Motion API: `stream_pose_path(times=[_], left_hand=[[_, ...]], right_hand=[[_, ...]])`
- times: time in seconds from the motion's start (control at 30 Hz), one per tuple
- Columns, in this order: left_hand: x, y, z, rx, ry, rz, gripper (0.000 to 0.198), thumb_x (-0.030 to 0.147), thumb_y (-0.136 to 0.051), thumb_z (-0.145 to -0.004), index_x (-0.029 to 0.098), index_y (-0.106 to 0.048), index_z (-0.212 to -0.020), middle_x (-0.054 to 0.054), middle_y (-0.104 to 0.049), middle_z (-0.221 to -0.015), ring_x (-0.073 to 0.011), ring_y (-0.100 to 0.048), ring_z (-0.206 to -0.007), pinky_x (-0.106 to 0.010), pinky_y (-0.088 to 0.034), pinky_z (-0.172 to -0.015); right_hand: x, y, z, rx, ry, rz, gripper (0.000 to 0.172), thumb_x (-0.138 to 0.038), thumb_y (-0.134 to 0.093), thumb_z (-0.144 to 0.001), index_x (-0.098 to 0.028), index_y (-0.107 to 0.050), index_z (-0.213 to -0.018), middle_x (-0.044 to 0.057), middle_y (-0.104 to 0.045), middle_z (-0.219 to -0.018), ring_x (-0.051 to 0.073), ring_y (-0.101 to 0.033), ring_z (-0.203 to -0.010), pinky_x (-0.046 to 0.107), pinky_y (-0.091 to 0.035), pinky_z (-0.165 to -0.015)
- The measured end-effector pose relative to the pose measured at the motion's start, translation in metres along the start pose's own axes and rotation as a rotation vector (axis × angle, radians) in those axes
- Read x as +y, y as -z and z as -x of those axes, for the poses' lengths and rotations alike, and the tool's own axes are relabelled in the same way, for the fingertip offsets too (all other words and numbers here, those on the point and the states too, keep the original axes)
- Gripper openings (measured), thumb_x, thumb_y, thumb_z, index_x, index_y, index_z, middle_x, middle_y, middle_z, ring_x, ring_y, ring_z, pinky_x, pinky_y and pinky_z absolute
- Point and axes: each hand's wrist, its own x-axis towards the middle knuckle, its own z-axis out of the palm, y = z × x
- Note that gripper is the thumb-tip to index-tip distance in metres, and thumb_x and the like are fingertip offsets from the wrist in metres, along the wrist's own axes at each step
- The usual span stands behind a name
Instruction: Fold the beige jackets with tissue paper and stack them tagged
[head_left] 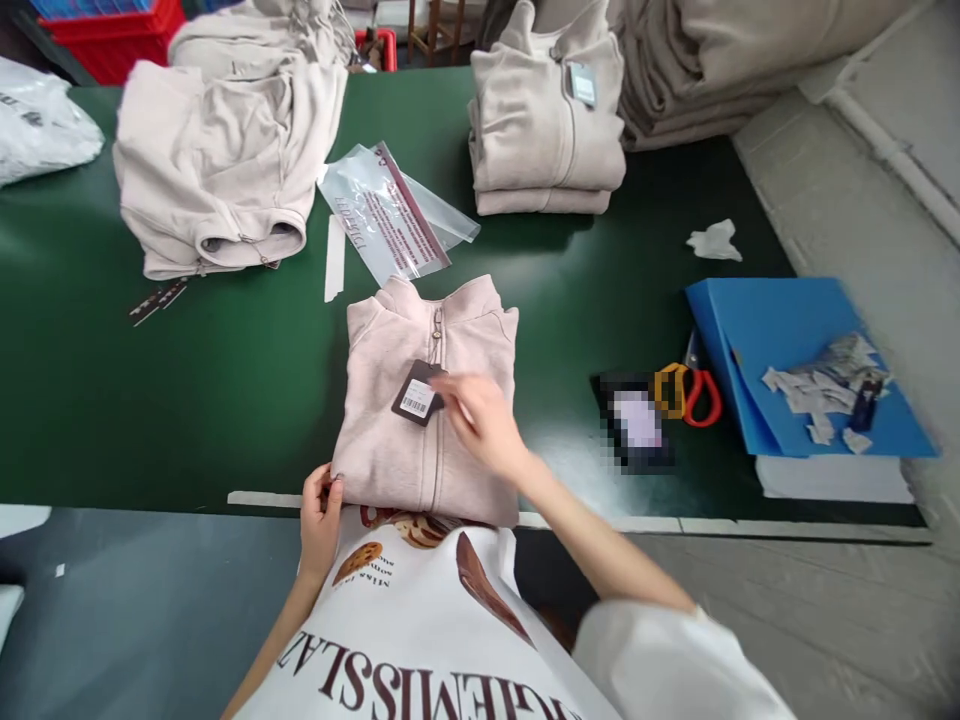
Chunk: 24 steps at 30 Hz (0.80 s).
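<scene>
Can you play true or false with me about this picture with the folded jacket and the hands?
1. The right hand is at the tag on the folded jacket. True.
2. The left hand is holding the scissors. False: it grips the jacket's near corner; the scissors lie by the blue folder.
3. The table is green. True.
4. The plastic bag covers the jacket. False: it lies flat behind it.

Garment packing workshop: stacked jackets [546,120], polybags [390,212].

Shirt [420,640] print reads "MISSLAZ"; hang tag [417,394] bears a barcode.
</scene>
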Motion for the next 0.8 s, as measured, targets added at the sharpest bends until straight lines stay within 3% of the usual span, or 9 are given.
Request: stream_pose_path(times=[0.13, 0.23, 0.33, 0.47, 0.63, 0.8], left_hand=[[-0.001, 0.001, 0.012, 0.041, -0.067, -0.069, 0.046, 0.06, -0.065, -0.081, 0.02, -0.061, -0.103, -0.008, -0.063, -0.1, -0.0213, -0.06, -0.089, -0.035, -0.053, -0.082], [-0.001, 0.002, 0.015, 0.043, -0.169, -0.11, 0.039, 0.057, -0.062, -0.085, 0.02, -0.067, -0.097, -0.01, -0.064, -0.105, -0.0247, -0.061, -0.099, -0.039, -0.052, -0.089], [-0.001, -0.001, 0.016, 0.03, -0.204, -0.112, 0.037, 0.054, -0.057, -0.088, 0.02, -0.07, -0.093, -0.011, -0.066, -0.104, -0.0253, -0.063, -0.098, -0.039, -0.053, -0.089], [0.001, -0.005, 0.018, -0.069, -0.184, -0.044, 0.038, 0.052, -0.048, -0.093, 0.02, -0.071, -0.092, -0.011, -0.069, -0.101, -0.0233, -0.065, -0.093, -0.035, -0.052, -0.086], [0.006, -0.006, 0.014, -0.318, -0.096, -0.061, 0.048, 0.057, -0.037, -0.095, 0.02, -0.063, -0.079, -0.004, -0.061, -0.073, -0.0182, -0.057, -0.069, -0.03, -0.048, -0.069], [0.009, -0.008, 0.0, -0.45, -0.147, -0.156, 0.051, 0.058, -0.046, -0.092, 0.019, -0.053, -0.059, -0.004, -0.058, -0.077, -0.0178, -0.057, -0.073, -0.029, -0.043, -0.068]], right_hand=[[0.012, -0.054, -0.141, -0.482, 0.603, 0.243, 0.03, -0.033, -0.04, -0.101, -0.02, -0.066, -0.111, 0.009, -0.067, -0.119, 0.023, -0.059, -0.114, 0.047, -0.029, -0.114], [0.021, -0.097, -0.192, -0.683, 0.776, 0.341, 0.031, -0.045, -0.057, -0.094, -0.017, -0.07, -0.088, 0.007, -0.072, -0.095, 0.021, -0.065, -0.092, 0.043, -0.038, -0.105], [0.028, -0.117, -0.199, -0.728, 0.784, 0.461, 0.044, -0.047, -0.047, -0.098, -0.015, -0.068, -0.078, 0.008, -0.071, -0.084, 0.018, -0.062, -0.073, 0.038, -0.043, -0.086], [0.032, -0.117, -0.191, -0.678, 0.698, 0.604, 0.063, -0.04, -0.021, -0.105, -0.01, -0.068, -0.077, 0.009, -0.07, -0.08, 0.014, -0.06, -0.071, 0.036, -0.04, -0.081], [0.031, -0.109, -0.196, -0.632, 0.526, 0.648, 0.06, -0.04, -0.025, -0.103, -0.013, -0.069, -0.074, 0.011, -0.071, -0.077, 0.021, -0.061, -0.068, 0.039, -0.041, -0.072], [0.027, -0.101, -0.204, -0.676, 0.54, 0.75, 0.063, -0.043, -0.024, -0.101, -0.011, -0.072, -0.075, 0.016, -0.07, -0.077, 0.027, -0.063, -0.069, 0.039, -0.039, -0.065]])
